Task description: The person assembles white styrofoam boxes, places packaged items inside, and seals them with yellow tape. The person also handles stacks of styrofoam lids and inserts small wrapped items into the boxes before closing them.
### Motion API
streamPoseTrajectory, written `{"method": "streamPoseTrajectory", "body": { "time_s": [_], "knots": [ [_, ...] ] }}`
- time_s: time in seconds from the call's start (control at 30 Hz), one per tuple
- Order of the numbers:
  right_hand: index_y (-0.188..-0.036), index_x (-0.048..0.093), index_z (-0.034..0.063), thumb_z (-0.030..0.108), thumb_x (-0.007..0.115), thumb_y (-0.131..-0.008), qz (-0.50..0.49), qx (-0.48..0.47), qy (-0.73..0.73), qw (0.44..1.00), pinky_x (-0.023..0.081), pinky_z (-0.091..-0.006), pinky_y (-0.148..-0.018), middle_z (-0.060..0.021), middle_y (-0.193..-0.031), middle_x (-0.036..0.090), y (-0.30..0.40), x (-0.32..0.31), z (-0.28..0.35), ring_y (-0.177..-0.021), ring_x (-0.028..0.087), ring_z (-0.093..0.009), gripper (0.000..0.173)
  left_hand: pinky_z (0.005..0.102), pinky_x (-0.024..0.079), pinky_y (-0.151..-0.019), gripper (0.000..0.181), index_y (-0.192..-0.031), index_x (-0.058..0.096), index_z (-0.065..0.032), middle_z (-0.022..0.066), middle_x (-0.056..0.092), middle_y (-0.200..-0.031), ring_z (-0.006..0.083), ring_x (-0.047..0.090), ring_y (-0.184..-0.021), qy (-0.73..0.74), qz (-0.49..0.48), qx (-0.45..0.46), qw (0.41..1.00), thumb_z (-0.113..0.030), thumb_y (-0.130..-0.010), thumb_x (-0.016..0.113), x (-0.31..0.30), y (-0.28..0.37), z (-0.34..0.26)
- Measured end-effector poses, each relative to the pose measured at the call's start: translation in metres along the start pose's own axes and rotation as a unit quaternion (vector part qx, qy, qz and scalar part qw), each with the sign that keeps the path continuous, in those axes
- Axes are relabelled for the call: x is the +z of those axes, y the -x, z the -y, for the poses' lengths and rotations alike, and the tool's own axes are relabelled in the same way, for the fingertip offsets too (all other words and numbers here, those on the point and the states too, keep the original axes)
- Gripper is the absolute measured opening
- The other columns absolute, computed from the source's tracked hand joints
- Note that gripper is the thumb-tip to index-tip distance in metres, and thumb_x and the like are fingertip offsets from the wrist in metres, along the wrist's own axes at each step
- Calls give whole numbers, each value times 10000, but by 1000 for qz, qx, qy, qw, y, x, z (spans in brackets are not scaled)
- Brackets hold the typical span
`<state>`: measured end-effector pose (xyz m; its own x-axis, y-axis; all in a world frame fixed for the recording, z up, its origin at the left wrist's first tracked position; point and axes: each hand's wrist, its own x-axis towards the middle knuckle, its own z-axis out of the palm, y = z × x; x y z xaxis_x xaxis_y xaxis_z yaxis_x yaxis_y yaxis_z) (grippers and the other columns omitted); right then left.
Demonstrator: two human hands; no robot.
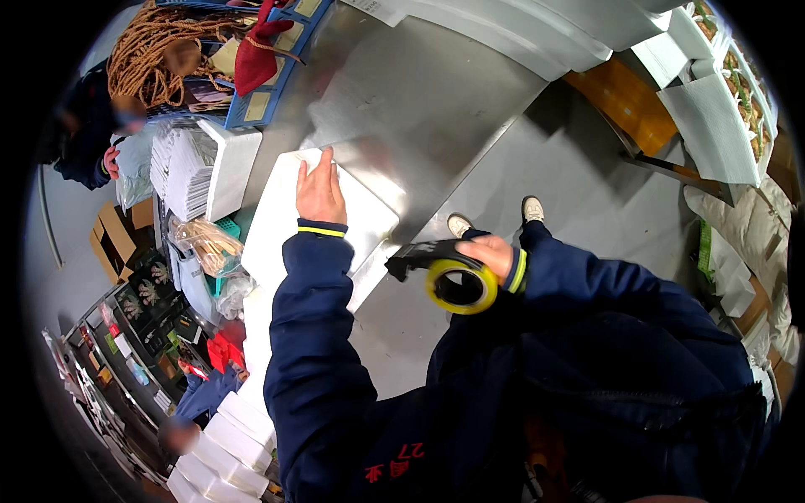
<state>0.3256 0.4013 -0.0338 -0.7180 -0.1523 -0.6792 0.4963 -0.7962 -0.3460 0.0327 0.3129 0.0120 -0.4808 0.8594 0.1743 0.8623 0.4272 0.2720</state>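
My left hand [321, 192] lies flat, fingers slightly spread, on top of a white foam box [368, 210] at the edge of the metal table. It presses on the lid and grips nothing. In my right hand [490, 254] is a black tape dispenser [424, 253]. A roll of yellow-edged packing tape [462, 308] is mounted on it. The dispenser's cutting end points left towards the box's near corner, and it looks slightly blurred. From this angle I cannot tell whether it touches the box. Part of the box's left side is hidden by my left sleeve.
The steel tabletop [434, 94] extends beyond the box. White foam boxes [503, 25] line its far side. At the upper left stands a blue crate [251, 113] with brown cord [144, 56]. Other people work at the left. A white carton [710, 126] stands right.
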Motion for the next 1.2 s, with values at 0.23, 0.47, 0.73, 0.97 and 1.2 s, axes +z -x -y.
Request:
{"method": "streamPoseTrajectory", "body": {
  "time_s": [0.23,0.47,0.73,0.97,1.2],
  "knots": [
    [-833,634,-24,419,640,-715,29,-119,367,922,471,-296,-672,-158,-728,624,16,70,71,-711,602,-200,459,368,420,-858,148,-982,564,-46,100,598,-696,255,581,-712,32,-44,17,998,-106,-852,529,7,2,9],
    [-1001,514,-15,322,613,-748,-274,-420,735,457,457,-387,-683,-170,-768,576,-16,29,121,-765,551,-332,433,371,418,-765,219,-995,552,-8,151,576,-894,319,519,-866,135,-202,-54,969,-142,-823,575,-6,11,-13],
    [-1194,433,-48,319,602,-776,-278,-418,674,542,357,-383,-940,-271,-1157,487,-65,86,91,-1102,449,-380,581,575,148,-1016,794,-1286,369,-1,173,226,-1405,378,169,-1308,-67,40,-139,987,-377,-662,686,-25,102,-58],
    [-1087,532,-22,420,360,-911,-123,-240,656,705,455,-443,-749,-287,-832,596,-249,123,178,-862,568,-419,506,573,165,-1012,557,-1248,393,23,225,255,-1374,420,196,-1286,-70,-7,-104,992,-142,-736,534,-22,102,-55],
    [-1198,454,2,453,382,-903,-40,-193,351,915,377,-301,-913,-128,-1182,509,-219,159,163,-1071,487,-222,543,417,258,-1025,678,-1266,391,-3,207,348,-1329,371,289,-1254,114,-216,-318,916,-173,-690,705,-57,152,5]
  ]
}}
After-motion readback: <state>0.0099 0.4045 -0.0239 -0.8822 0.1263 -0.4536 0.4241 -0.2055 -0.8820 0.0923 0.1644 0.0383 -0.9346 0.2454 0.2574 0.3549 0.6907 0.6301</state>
